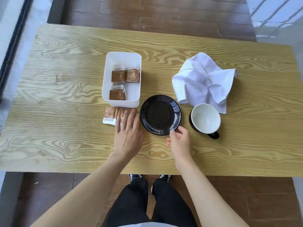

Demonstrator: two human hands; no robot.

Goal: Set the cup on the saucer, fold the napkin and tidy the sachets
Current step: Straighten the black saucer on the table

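Right hand (179, 141) pinches the saucer (160, 114) rim; left hand (128, 134), fingers together, rests flat on loose sachets (113, 115) (cup (205, 118) beyond the right fingertips); a tug could scatter them.

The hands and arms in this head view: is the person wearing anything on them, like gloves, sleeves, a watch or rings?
Nothing shows on them. The left hand and the right hand are bare, with no gloves, and no rings or watch are visible. Both forearms are uncovered as far as the picture's lower edge, so no sleeve is seen.
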